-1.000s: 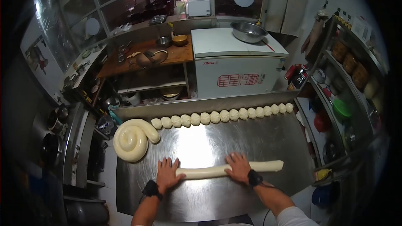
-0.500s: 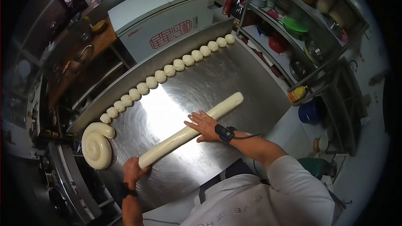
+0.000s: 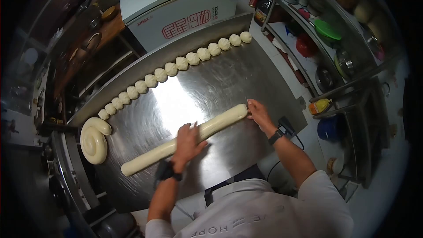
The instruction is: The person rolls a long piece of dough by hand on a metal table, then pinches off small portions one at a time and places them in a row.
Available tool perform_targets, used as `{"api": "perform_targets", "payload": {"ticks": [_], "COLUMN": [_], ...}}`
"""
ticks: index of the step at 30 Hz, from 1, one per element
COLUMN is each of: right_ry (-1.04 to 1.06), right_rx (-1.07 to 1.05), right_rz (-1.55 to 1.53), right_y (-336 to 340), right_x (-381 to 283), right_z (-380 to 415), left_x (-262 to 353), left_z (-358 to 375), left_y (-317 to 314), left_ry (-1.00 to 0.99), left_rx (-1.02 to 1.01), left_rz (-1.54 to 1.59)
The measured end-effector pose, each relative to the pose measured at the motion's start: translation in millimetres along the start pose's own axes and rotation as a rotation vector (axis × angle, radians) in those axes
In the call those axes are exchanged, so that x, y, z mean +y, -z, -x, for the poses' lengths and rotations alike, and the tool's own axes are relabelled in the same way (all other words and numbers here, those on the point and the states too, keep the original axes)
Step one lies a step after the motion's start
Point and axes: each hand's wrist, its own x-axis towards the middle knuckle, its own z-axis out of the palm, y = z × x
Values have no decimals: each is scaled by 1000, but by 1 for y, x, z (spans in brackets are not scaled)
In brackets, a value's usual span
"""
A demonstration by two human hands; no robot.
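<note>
A long, smooth dough log lies diagonally across the steel worktop. My left hand rests over its middle, fingers stretched out and slightly blurred. At the log's right end, my right hand has its fingers curled round the tip. A thick coil of dough sits at the worktop's left side, its outer end bent over on top. Behind the log, a row of several round dough balls runs along the back edge.
A raised metal rim borders the worktop's back, with a white chest freezer behind it. Shelves of bowls stand at the right, above a blue bucket and a yellow packet. A wooden counter is at the back left.
My left hand has moved from the log's left end to its middle. My right hand has gone from the middle to the right end. The view has shifted slightly.
</note>
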Motion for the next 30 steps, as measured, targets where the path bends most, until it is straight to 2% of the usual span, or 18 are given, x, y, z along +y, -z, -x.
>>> {"api": "perform_targets", "payload": {"ticks": [1,4,5,6,8,10,12,14,16,17,19,20,22,25,29,30], "right_ry": [-191,-222,-233,-242,-257,-172,-124,-75,209,214,-64,-59,-252,-348,-323,-241], "right_rx": [-114,-236,-255,-301,-355,-412,-433,-445,-433,-441,-640,-645,-647,-640,-597,-516], "right_rz": [-218,-260,-266,-249,-241,-255,-205,-154,167,171,-163,-156,-283,-407,-405,-379], "right_y": [0,-1,-1,1,3,1,-5,-9,-3,-2,-4,-4,-5,-7,-21,-27], "right_x": [-1,11,12,11,12,23,31,36,17,9,-3,-8,-14,-17,-11,-8], "right_z": [-3,-16,-18,-20,-24,-27,-34,-41,-40,-41,-43,-43,-42,-39,-31,-27], "left_x": [29,83,97,105,110,110,107,106,107,107,109,110,110,110,113,114], "left_z": [-33,-109,-125,-136,-145,-145,-141,-137,-134,-134,-132,-132,-130,-129,-126,-125], "left_y": [-18,-51,-53,-56,-63,-71,-73,-76,-75,-74,-68,-66,-67,-71,-69,-69], "left_ry": [18,63,101,135,167,205,160,165,169,173,185,183,185,181,194,190], "left_rx": [-28,-76,-149,-222,-220,-209,-79,-37,5,17,40,42,50,37,96,108], "left_rz": [-6,10,-16,-41,-61,-78,24,44,73,105,138,152,171,186,188,179]}}
